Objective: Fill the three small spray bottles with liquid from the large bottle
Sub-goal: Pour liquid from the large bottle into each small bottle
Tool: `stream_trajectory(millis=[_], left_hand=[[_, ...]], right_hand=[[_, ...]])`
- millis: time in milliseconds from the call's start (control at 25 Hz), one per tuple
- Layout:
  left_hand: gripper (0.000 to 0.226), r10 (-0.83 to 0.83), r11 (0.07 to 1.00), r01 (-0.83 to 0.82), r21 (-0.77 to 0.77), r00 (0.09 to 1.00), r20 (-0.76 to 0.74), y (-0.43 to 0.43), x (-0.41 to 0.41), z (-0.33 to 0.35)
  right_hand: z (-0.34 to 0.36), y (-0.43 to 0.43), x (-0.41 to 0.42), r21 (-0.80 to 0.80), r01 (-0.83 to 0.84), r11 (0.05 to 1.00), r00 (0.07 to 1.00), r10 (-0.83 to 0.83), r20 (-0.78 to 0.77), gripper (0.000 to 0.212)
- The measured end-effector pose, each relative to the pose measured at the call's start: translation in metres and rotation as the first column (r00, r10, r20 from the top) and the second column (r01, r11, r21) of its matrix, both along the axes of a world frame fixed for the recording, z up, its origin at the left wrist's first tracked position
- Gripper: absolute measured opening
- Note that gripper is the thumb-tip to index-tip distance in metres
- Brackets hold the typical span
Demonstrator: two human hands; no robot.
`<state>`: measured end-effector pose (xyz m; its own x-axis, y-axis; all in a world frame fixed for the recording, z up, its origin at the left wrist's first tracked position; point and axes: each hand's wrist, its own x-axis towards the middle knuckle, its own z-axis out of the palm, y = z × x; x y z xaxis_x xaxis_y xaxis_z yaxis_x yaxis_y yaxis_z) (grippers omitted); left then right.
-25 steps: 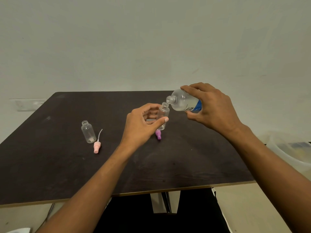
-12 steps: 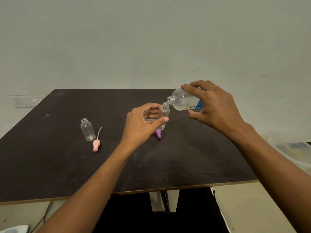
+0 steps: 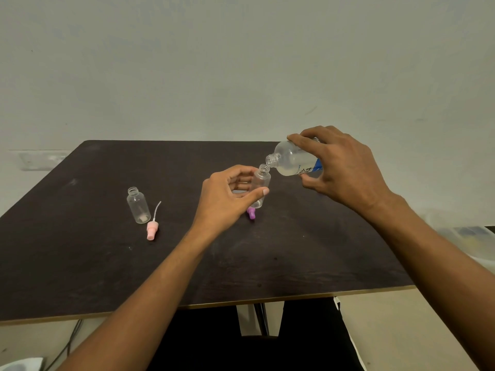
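From the head camera, the left hand [image 3: 227, 199] holds a small spray bottle [image 3: 262, 183], thumb and fingers curled round it. This bottle stands almost straight up, low over the dark table [image 3: 80, 263], with its open mouth on top.

The right hand [image 3: 340, 170] grips the large bottle [image 3: 290, 162]. It is tipped nearly flat, and its long side runs from right to left. Its open mouth is just beside the small mouth, a bit up and to the right. No stream shows. The big mouth likely has to come right over the small one and tip more.

A second small bottle [image 3: 138, 206] stands open well to the left, with a pink spray top [image 3: 152, 228] beside it. A purple spray top [image 3: 251, 213] lies by the held bottle.
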<state>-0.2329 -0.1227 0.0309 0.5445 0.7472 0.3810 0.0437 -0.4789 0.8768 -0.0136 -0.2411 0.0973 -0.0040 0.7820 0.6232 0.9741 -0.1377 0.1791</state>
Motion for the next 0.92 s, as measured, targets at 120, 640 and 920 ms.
stream_trajectory(millis=[120,640,920], left_hand=[[0.041,0.003,1.0,-0.003,-0.005,1.0,0.009,0.001,-0.0003,-0.0008],[0.043,0.007,1.0,-0.007,0.007,1.0,-0.016,0.0028,0.0018,-0.0024],[0.042,0.008,1.0,-0.008,0.006,1.0,-0.001,0.0026,0.0015,-0.0026]], right_hand=[[0.0014,-0.0007,-0.0008,0.008,-0.003,1.0,1.0,0.003,0.006,0.07],[0.0066,-0.0026,-0.0036,-0.01,0.02,1.0,0.998,-0.019,0.063,0.072],[0.0085,-0.0027,-0.0057,0.003,0.018,1.0,0.995,-0.018,0.098,0.071]])
